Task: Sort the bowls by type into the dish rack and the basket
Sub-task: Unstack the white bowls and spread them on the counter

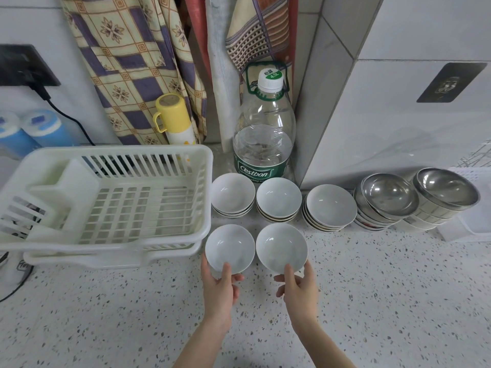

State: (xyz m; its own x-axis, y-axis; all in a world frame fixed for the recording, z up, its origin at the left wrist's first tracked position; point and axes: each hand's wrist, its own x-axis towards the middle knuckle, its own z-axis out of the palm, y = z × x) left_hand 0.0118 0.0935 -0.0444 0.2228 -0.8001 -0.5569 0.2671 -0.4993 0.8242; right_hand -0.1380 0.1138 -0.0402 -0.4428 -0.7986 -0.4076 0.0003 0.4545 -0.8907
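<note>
My left hand grips the near rim of a white ceramic bowl, thumb inside. My right hand holds a second white bowl the same way, beside the first. Both bowls are just in front of the counter's back row. Behind them stand three stacks of white bowls. Right of those are two stacks topped by steel bowls. The empty white plastic dish rack sits at the left. A white basket shows partly at the right edge.
A large clear water bottle stands against the wall behind the bowls. A yellow flask and two blue canisters are behind the rack. A black cable runs from a wall socket. Patterned cloths hang above. The speckled counter stretches in front.
</note>
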